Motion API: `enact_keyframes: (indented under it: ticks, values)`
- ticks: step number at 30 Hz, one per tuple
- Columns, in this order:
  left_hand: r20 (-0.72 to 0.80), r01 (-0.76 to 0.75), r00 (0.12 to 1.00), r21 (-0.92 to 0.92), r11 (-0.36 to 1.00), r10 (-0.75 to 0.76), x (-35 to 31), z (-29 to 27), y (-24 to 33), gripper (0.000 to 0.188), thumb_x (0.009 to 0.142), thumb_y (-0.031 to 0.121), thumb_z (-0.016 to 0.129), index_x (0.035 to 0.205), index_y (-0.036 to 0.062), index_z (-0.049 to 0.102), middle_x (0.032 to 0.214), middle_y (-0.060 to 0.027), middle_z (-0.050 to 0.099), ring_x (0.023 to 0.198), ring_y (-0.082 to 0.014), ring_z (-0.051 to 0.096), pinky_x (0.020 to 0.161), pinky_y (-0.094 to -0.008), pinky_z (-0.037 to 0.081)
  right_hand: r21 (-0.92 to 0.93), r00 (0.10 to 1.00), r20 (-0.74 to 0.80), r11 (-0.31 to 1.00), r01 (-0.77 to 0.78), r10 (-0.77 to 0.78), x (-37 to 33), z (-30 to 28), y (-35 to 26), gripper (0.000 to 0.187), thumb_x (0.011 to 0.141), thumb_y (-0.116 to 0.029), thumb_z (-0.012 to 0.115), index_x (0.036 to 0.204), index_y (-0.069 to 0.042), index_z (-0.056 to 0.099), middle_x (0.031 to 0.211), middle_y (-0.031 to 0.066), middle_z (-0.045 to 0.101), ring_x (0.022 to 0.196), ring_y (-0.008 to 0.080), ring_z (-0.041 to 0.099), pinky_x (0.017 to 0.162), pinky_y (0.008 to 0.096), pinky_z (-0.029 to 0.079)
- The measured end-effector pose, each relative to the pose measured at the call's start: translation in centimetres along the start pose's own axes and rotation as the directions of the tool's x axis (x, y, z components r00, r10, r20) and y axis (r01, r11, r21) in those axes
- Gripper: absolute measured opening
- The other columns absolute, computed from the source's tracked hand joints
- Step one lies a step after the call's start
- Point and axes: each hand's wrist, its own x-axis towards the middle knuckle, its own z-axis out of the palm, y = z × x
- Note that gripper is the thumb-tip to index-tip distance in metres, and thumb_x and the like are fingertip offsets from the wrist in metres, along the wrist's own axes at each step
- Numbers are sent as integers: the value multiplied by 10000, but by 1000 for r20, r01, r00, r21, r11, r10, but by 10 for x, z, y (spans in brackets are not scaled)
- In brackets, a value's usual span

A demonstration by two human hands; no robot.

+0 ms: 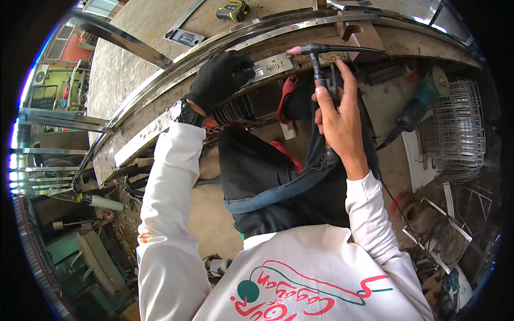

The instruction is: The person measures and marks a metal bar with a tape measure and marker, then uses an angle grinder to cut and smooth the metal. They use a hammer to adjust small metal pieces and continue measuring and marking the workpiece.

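Observation:
My right hand [342,117], bare, is wrapped round the handle of a TIG welding torch [316,65]. The torch stands upright; its pink nozzle points left and its long black back cap points right. A black glove covers my left hand [222,80], and a dark watch [186,112] is on that wrist. Its fingers are curled together at the workbench edge; what they hold, if anything, is hidden. Beside those fingertips lies a flat metal plate [274,67] with handwritten marks. Long shiny metal strips [225,44] run along the bench edge, beyond the hands.
On the bench top [134,32] lie a tape measure [232,10] and a combination square [184,37]. Metal bars [115,38] jut out at left. An angle grinder [420,101] and wire racks [454,125] are at right. A blue-edged dark cloth [273,192] covers my lap.

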Motion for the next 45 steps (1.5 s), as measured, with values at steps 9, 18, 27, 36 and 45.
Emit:
enact_keyframes:
  ticks: [9, 18, 27, 36, 45]
  values:
    - [-98, 9, 995, -213, 977, -31, -7, 12, -2, 236, 906, 202, 780, 1082, 46, 784, 970, -134, 751, 833, -289, 711, 777, -393, 552, 199, 957, 184, 945, -258, 222, 9, 17, 3, 574, 1039, -213, 650, 1558, -154, 412, 826, 72, 676, 533, 110, 600, 462, 278, 476]
    - [-22, 48, 998, -170, 984, -53, -9, 6, -6, 276, 960, 217, 786, 1160, 28, 789, 1069, -111, 770, 953, -205, 731, 872, -339, 560, 228, 935, 236, 920, -319, 266, 16, 19, 6, 593, 1039, -223, 651, 1566, -133, 394, 784, 57, 642, 512, 87, 563, 417, 273, 439]
    - [-67, 131, 985, -313, 941, -159, -9, 15, -14, 257, 942, 224, 758, 1142, 69, 798, 999, -137, 776, 895, -281, 746, 822, -373, 573, 347, 899, 320, 846, -406, 300, 15, 10, -2, 516, 1069, -305, 608, 1519, -115, 439, 897, 114, 646, 532, 108, 543, 419, 251, 406]
    - [-301, -56, 921, -732, 679, -249, -29, -6, 33, 311, 1041, 209, 688, 1295, 30, 707, 1023, -41, 747, 877, -93, 651, 765, -289, 530, 262, 853, 477, 892, -369, 213, -23, -9, -33, 369, 1073, -295, 624, 1309, -19, 563, 924, 123, 681, 579, 141, 597, 464, 269, 449]
    - [124, 244, 966, -728, 641, -227, -130, -38, 123, 393, 1026, 123, 639, 1400, 14, 586, 1117, -77, 700, 946, -261, 674, 844, -349, 530, -100, 806, 580, 971, 215, -119, -97, 32, -39, 451, 970, -211, 744, 1328, 21, 597, 1042, 256, 718, 916, 469, 707, 771, 447, 559]
